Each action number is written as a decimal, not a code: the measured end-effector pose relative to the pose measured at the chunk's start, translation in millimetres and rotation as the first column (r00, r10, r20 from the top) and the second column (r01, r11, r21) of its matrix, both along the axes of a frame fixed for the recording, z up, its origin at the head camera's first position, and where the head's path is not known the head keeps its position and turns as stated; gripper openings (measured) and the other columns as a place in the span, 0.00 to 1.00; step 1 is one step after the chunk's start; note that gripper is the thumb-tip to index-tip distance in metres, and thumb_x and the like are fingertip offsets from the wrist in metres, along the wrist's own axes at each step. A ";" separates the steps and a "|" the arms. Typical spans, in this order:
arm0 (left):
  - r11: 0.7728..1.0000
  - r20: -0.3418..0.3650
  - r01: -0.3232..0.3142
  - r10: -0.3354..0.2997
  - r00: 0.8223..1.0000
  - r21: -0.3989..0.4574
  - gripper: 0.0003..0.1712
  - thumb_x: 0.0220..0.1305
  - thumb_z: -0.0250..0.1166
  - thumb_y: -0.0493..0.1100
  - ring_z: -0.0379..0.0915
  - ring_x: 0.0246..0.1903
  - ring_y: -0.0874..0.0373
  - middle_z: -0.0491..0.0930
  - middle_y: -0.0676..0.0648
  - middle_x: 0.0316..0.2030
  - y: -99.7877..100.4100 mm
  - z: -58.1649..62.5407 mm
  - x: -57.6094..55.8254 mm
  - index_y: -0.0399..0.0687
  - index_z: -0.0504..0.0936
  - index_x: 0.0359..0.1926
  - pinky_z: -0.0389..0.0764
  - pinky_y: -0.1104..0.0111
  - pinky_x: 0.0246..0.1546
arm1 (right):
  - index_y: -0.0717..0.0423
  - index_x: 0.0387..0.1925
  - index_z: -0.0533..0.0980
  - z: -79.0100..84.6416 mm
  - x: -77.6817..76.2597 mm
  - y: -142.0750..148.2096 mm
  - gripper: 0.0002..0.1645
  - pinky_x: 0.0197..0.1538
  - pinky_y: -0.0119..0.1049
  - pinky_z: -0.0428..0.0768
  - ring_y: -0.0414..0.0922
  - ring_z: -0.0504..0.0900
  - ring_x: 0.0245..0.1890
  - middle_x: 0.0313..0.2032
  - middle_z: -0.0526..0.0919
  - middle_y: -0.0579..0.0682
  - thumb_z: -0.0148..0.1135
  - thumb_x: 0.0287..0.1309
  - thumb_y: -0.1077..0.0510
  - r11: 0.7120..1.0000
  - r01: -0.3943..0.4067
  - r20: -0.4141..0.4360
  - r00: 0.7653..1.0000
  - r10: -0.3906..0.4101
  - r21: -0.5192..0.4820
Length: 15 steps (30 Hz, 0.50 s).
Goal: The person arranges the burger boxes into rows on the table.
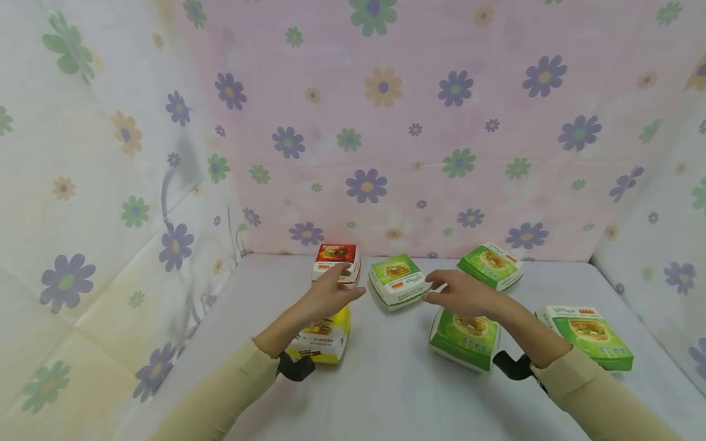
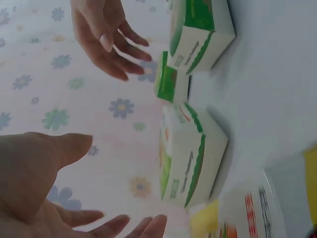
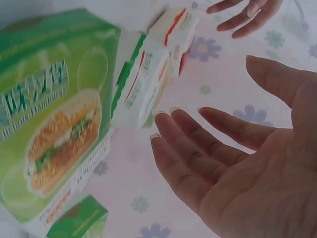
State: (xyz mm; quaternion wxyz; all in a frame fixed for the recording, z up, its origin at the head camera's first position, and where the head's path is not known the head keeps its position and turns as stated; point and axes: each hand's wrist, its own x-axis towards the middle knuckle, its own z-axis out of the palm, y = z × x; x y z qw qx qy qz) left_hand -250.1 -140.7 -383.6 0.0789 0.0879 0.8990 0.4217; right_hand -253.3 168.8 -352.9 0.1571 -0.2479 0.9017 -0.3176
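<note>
My left hand (image 1: 326, 297) hovers over the yellow burger box (image 1: 325, 346), just in front of a red and white burger box (image 1: 337, 254). Its thumb and fingers are spread and hold nothing, as the left wrist view also shows. Between the hands lies a green and white burger box (image 1: 396, 274), set at an angle. My right hand (image 1: 466, 293) hangs above another green burger box (image 1: 463, 346) and partly hides it. In the right wrist view that hand (image 3: 247, 163) has extended fingers and an empty palm. Whether its fingertips touch the middle box cannot be told from the head view.
Two more green burger boxes lie to the right, one at the back (image 1: 491, 264) and one nearer the front (image 1: 590, 334). All stand on a white-covered table (image 1: 386, 380). Flower-patterned cloth (image 1: 386, 141) encloses the back and both sides.
</note>
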 end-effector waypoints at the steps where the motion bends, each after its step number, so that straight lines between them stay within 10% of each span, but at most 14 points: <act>1: 1.000 0.014 -0.010 0.010 1.000 0.016 0.43 0.70 0.66 0.57 0.70 0.66 0.42 0.67 0.40 0.71 4.3 -0.3 -2.9 0.45 0.60 0.77 0.79 0.49 0.59 | 0.67 0.67 0.69 1.0 -3.9 1.6 0.33 0.55 0.53 0.81 0.62 0.78 0.58 0.59 0.77 0.66 0.59 0.73 0.47 1.000 0.013 0.002 1.000 -0.013 0.000; 11: 0.997 0.169 -0.057 0.048 0.984 0.052 0.52 0.73 0.60 0.62 0.47 0.78 0.40 0.51 0.36 0.79 37.0 -10.8 -33.2 0.36 0.47 0.80 0.55 0.46 0.75 | 0.70 0.72 0.61 1.8 -44.5 7.8 0.39 0.60 0.60 0.76 0.69 0.69 0.65 0.66 0.69 0.72 0.54 0.76 0.45 0.995 0.099 0.085 0.991 -0.100 0.026; 15: 0.996 0.278 -0.064 0.045 0.960 0.059 0.53 0.73 0.60 0.64 0.62 0.71 0.39 0.54 0.33 0.77 46.3 -17.3 -42.7 0.34 0.48 0.79 0.61 0.46 0.73 | 0.76 0.71 0.60 -3.4 -58.0 2.4 0.39 0.61 0.60 0.76 0.70 0.69 0.65 0.67 0.66 0.76 0.52 0.76 0.47 0.993 0.104 0.082 0.991 -0.109 0.058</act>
